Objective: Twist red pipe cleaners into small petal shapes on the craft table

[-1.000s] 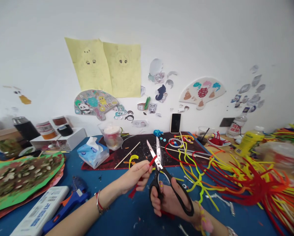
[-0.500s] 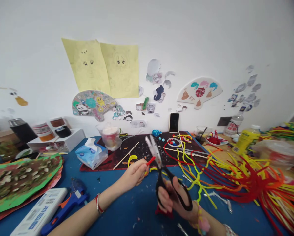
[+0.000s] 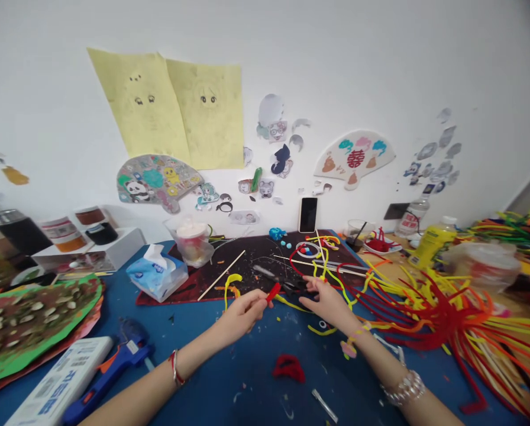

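Pinched in my left hand [image 3: 247,309] is a short red fuzzy piece [image 3: 273,291], its end pointing up and right. My right hand [image 3: 325,300] is over the near edge of the dark mat, fingers spread, beside the black-handled scissors [image 3: 291,288]. The scissors lie on the mat with their blades toward the left; part of the handle is hidden by my right fingers. Whether those fingers still touch it is unclear. A curled red fuzzy piece [image 3: 288,368] lies on the blue table below my hands.
A tissue pack [image 3: 157,275] and blue glue gun [image 3: 125,370] are at the left. Red and yellow pipe cleaners [image 3: 446,319] spread across the right. A phone [image 3: 308,215] leans on the wall behind the dark mat [image 3: 180,288].
The scissors have gone from upright in my right hand to lying on the mat. My right hand has moved up and its fingers have spread. My left hand still holds the red piece.
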Available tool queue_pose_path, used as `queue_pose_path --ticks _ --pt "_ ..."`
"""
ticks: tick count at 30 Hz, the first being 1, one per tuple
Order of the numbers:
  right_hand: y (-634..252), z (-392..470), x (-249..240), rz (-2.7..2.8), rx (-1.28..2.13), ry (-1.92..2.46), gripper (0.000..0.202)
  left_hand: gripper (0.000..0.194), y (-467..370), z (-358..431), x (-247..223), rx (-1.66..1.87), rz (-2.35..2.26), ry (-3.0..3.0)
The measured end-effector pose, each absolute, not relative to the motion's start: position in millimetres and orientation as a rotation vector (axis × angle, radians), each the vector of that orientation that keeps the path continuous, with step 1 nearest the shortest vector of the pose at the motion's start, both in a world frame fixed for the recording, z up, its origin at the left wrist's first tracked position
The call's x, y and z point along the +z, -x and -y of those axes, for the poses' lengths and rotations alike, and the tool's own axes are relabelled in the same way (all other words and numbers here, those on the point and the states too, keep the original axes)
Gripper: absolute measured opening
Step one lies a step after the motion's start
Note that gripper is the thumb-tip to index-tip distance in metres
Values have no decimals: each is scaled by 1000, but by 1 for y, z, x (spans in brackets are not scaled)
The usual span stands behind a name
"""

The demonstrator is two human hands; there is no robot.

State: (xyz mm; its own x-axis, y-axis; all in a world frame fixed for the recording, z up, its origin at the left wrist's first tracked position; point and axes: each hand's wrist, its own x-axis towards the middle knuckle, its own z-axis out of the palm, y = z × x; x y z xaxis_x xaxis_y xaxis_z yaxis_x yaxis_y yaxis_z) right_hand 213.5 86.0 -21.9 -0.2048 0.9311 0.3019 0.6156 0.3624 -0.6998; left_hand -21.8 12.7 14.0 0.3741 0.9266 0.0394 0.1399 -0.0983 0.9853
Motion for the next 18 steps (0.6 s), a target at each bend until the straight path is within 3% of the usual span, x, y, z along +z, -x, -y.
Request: queue_pose_path --ticks 3,8,14,18 --pt "-204 -74 -11 1875 557 1166 31 30 19 -12 9 890 -1043 -1552" --pt "-183 -44 6 1892 959 891 23 27 16 -9 5 862 -1063 -1583" --pt "-170 -35 -1 1960 1058 858 20 26 13 -7 4 830 -1099 -1694" --pt "-174 -39 -3 1843 1406 824 17 26 14 -11 -2 833 -1169 -1736"
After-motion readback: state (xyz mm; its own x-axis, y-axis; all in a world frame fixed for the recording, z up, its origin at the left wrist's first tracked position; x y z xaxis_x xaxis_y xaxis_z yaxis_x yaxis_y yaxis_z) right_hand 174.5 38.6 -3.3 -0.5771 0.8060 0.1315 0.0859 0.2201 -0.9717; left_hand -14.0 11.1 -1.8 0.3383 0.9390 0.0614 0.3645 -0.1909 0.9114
